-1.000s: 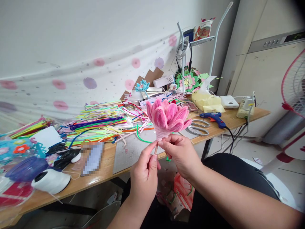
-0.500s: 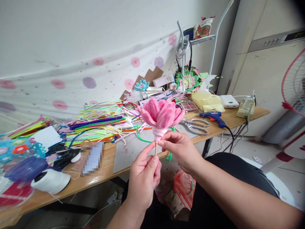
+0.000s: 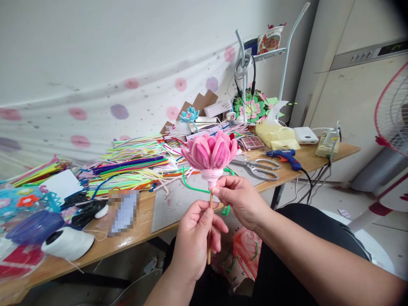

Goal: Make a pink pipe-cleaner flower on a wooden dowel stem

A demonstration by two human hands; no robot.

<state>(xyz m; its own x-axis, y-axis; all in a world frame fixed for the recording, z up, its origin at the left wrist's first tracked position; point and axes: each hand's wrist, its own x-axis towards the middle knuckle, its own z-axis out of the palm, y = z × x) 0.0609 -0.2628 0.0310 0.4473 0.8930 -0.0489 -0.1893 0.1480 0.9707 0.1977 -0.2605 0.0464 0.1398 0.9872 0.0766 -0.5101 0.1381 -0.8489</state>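
A pink fuzzy flower stands upright on a thin wooden stick, with pale pink wrapping around its base. My left hand pinches the stick between thumb and index finger, its other fingers loosely curled behind. Just under the wrapping, my right hand grips the top of the stick with thumb and fingertips. The stick's lower end shows below my left hand.
Bundles of colourful pipe cleaners lie along the wooden table. Scissors rest on a grey mat. A blue glue gun, a white thread spool and a blue flower are also there.
The flower has turned and shifted slightly left. My left hand's fingers have loosened and spread a little, and the stick's lower end now shows. My right hand stays near the wrapping.
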